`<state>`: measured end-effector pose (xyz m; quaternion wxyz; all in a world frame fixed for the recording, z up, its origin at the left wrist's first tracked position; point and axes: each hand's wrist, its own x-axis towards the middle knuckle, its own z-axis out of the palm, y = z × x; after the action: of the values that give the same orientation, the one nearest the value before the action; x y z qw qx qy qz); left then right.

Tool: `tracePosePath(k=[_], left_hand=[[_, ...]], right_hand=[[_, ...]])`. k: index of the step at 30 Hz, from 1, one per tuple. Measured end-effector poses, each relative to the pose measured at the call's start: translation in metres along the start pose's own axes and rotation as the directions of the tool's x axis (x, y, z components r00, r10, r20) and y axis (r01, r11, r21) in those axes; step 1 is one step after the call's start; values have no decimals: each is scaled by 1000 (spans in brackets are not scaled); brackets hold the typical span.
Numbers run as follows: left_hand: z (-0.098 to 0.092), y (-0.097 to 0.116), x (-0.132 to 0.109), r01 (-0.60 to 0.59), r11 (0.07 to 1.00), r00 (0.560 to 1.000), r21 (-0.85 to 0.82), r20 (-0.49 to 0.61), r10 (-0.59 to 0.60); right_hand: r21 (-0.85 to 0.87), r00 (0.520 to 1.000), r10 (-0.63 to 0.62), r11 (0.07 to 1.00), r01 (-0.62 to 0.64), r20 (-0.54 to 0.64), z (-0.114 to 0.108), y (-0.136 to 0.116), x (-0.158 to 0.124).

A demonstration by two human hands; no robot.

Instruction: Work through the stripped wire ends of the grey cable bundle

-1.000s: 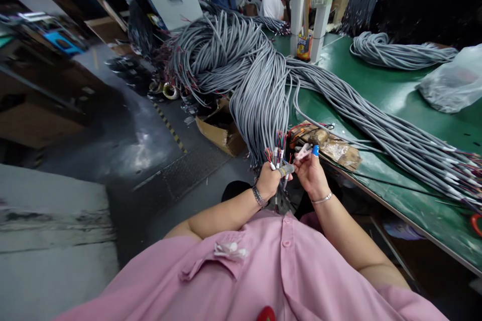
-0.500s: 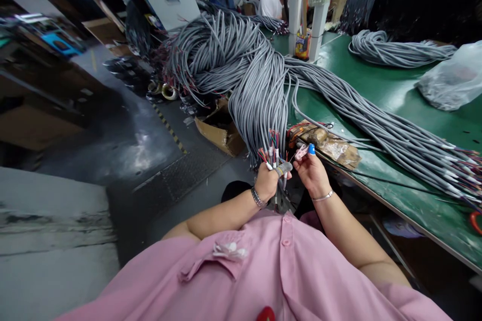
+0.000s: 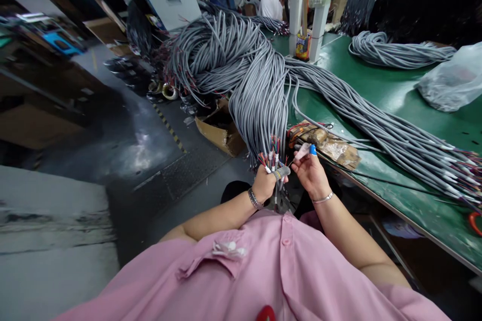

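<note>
While the left hand [image 3: 264, 184] is closed around the stripped cable ends [image 3: 271, 160], coloured wires fanning above its grip, the right hand [image 3: 313, 179] stands just beside it, fingers curled; whether it pinches a wire cannot be determined. 1 blue cover [image 3: 313, 150] caps a digit of the right hand. The held ends are in front of the body, beside the green surface [image 3: 399, 88], below a hanging grey bundle [image 3: 259, 100].

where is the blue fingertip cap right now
In the head view, the blue fingertip cap is on the right hand, right of centre, just below the taped brown cardboard at the edge of the green table.
</note>
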<state>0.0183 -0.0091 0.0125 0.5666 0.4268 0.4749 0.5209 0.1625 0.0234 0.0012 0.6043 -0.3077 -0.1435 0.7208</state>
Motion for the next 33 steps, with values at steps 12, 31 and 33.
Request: tracePosePath(k=[12,31,33], left_hand=[[13,9,5,27,999,1000,-26,0,-27],[21,14,8,36,999,999,0,-1,-36],[20,14,8,22,1000,1000,-8,0,-22]], right_hand=[[-65,997,-77,995,76,-8,2,-3,0],[4,996,-91,996,91,21,-6,9,21],[-63,992,-126,990,127,20,-4,8,18]])
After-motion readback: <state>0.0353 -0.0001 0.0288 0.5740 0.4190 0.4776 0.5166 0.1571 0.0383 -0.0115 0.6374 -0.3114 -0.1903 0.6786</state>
